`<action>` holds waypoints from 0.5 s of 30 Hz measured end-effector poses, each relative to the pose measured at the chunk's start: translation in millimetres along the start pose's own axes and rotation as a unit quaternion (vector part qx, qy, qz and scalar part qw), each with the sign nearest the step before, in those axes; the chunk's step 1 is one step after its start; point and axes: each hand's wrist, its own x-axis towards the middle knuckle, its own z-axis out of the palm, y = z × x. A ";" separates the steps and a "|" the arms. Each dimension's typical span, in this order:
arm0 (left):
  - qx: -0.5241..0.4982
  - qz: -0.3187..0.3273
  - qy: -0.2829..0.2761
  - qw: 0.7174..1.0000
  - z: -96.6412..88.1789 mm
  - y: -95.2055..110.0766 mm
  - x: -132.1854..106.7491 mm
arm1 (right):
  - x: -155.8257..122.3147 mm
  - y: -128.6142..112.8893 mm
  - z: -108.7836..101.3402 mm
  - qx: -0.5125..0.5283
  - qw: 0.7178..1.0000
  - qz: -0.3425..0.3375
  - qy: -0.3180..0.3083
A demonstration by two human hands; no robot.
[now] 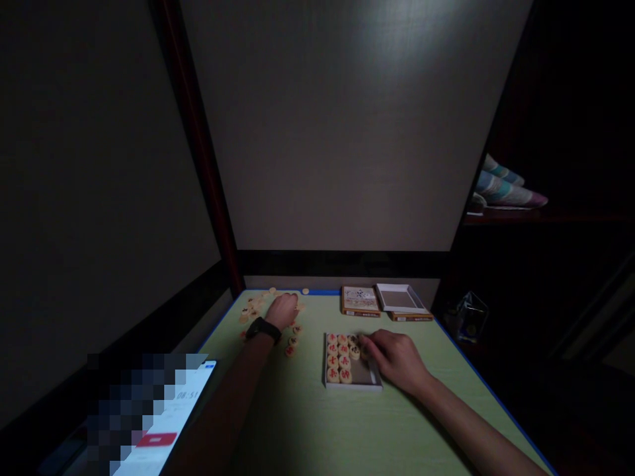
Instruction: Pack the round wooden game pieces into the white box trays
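Note:
A shallow white-rimmed box (354,389) holds rows of round wooden Chinese chess pieces (333,361), most with red characters and a couple with dark ones. Over its right side is my right hand (399,357), thumb and fingers closed on a chess piece (366,352) beside the dark-marked ones. My left hand (282,311), a dark watch on its wrist, reaches among loose chess pieces (251,307) at the far left of the table. Its fingers are curled down, and whatever they grip is hidden. A few more loose pieces (290,350) lie just right of that wrist.
The green table (297,423) has blue edges. A printed box (360,301) and an open white tray (401,297), resting partly on another box (413,317), are at the back right. A lit phone (193,396) stands at the left. Panels rise behind the table.

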 end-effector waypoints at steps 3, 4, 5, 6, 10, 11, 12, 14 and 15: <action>-0.026 0.007 0.023 0.999 -4.7 8.6 -1.7 | -0.6 2.9 1.8 0.010 1.000 0.000 0.012; -0.048 0.011 0.037 0.998 -6.2 14.2 -3.3 | -0.9 3.9 2.9 0.023 0.999 -0.003 0.024; -0.073 0.014 0.053 0.996 -7.3 21.6 -5.8 | -1.2 4.8 4.1 0.040 0.998 -0.007 0.041; -0.142 0.013 0.085 0.986 -7.9 30.6 -9.4 | -1.4 5.2 5.4 0.059 0.996 -0.011 0.060; -0.441 0.026 0.121 0.889 -6.8 78.0 -35.2 | -1.7 1.8 10.7 0.120 0.985 -0.025 0.119; -0.488 0.036 0.110 0.865 -6.1 90.1 -43.2 | -1.8 -0.2 11.8 0.129 0.983 -0.032 0.127; -0.524 0.041 0.098 0.845 -5.3 101.3 -50.9 | -1.9 -2.4 12.8 0.135 0.981 -0.041 0.135; -0.567 0.052 0.081 0.818 -3.3 119.2 -63.7 | -2.4 -6.4 14.8 0.138 0.977 -0.059 0.151; -0.581 0.053 0.068 0.809 -1.9 125.4 -68.2 | -2.9 -8.1 15.8 0.136 0.975 -0.068 0.161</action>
